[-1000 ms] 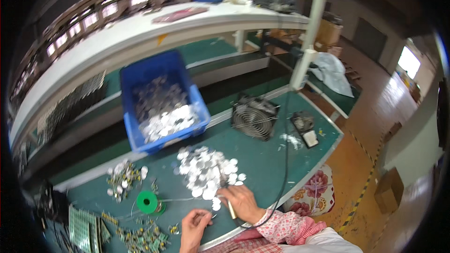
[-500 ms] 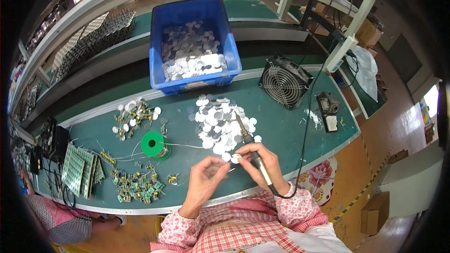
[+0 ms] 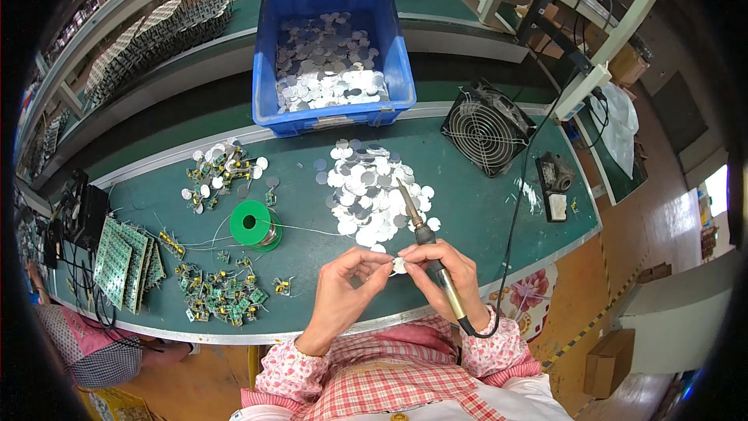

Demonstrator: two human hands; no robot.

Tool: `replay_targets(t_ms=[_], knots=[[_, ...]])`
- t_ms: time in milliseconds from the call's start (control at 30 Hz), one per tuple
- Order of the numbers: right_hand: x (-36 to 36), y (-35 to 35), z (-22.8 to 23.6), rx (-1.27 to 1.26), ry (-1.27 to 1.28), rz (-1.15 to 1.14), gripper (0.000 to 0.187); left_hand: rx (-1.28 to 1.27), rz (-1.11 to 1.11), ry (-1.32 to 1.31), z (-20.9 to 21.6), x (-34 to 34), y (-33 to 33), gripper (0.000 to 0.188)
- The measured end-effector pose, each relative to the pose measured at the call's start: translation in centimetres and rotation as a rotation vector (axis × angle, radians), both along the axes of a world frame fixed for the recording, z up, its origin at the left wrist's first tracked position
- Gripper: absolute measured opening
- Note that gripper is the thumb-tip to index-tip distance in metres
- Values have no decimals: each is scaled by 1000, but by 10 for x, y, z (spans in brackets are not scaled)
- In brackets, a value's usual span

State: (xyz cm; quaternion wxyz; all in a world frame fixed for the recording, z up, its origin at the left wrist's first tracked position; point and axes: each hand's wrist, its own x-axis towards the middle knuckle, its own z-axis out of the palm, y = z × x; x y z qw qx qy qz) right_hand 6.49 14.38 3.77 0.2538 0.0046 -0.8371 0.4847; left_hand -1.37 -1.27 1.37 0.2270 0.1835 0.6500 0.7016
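Just in front of my body, a small white round disc (image 3: pixel 399 266) is held between the fingertips of both hands. My left hand (image 3: pixel 341 287) is closed, its thumb and forefinger pinching at the disc's left edge. My right hand (image 3: pixel 454 268) grips the disc with thumb and forefinger and also holds a soldering iron (image 3: pixel 424 232), its tip slanting away over the pile. A heap of similar silvery-white discs (image 3: pixel 371 192) lies just beyond my hands. To the left stands a green spool of solder wire (image 3: pixel 251 222), with its wire running right towards the discs.
A blue bin (image 3: pixel 335 119) of discs stands behind the heap. Small circuit boards (image 3: pixel 226 293) and boards with discs attached (image 3: pixel 222 174) lie left, beside board panels (image 3: pixel 125 265). At right are a fan (image 3: pixel 481 131), the iron's cord and an iron stand (image 3: pixel 554 179).
My left hand has come right and its fingertips have closed at the disc, where they were apart before. The right hand still holds the iron. The whole view has shifted slightly.
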Motion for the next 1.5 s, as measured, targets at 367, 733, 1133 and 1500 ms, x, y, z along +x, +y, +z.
replay_targets(t_ms=[367, 733, 1133, 1500], knots=[[-5, -2, -1, -62, -46, -7, 19, -129, 135, 277, 13, 4, 4, 10], [-10, -6, 4, 74, -70, -16, 22, 116, 126, -64, -15, 3, 3, 9], [13, -12, 17, 113, 37, 48, 15, 195, 214, -343, -15, -14, -5, 11], [12, -19, 13, 36, 29, 64, 11, 242, 211, -337, -13, -15, -5, 11]])
